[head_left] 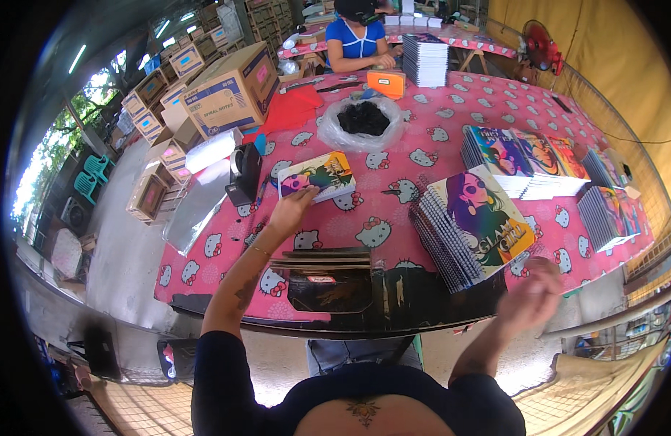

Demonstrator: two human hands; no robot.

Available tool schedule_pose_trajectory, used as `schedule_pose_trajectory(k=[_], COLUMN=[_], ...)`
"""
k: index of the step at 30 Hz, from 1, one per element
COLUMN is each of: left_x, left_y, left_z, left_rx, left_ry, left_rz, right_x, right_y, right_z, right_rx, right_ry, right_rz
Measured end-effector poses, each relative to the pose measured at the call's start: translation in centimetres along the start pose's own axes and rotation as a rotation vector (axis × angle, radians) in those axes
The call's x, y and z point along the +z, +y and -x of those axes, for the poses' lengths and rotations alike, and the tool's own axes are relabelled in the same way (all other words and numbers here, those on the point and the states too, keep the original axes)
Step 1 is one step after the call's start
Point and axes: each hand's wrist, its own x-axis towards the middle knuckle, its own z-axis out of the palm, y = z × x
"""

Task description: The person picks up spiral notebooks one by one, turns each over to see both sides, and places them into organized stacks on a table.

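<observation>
My left hand (293, 206) reaches across the table to a small pile of notebooks (334, 173) with colourful illustrated covers, fingers closed over its near left edge. To the right, near the front edge, stands a leaning stack of spiral notebooks (488, 216) with the same kind of cover, its coils facing left. My right hand (530, 296) hovers just off this stack's lower right corner. Motion smears its fingers, so their hold is unclear. Between my arms, a black open-topped box (330, 291) with brown boards sits at the table edge.
A plastic bag (328, 134) with black contents lies mid-table. More notebook stacks (495, 149) stand at right. A black tape dispenser (243, 174) and a large carton (237, 91) are at left. Across the table sits a co-worker (356, 43) beside a tall notebook stack (425, 62).
</observation>
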Motion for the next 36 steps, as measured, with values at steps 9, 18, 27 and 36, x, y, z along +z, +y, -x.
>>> schedule_pose_trajectory(k=[9,18,27,36], left_x=[-16.4,-21.1,-21.1,-12.8], left_y=[15.6,19.9,19.5,18.2], left_z=[-4.8,-2.6,-2.8,7.8], left_rx=[0.083,0.07,0.17,-0.093], left_ry=[0.048,-0.022,-0.076,0.087], left_rz=[0.098,0.082,0.061,-0.113], right_x=[13.2,13.2,13.4,13.0], right_y=[3.9,1.7,1.5,1.0], right_z=[9.0,10.9,12.4,13.0], right_rx=[0.584,0.938,0.967,0.901], right_ry=[-0.61,-0.754,-0.791,-0.78], right_rz=[-0.21,-0.357,-0.412,-0.409])
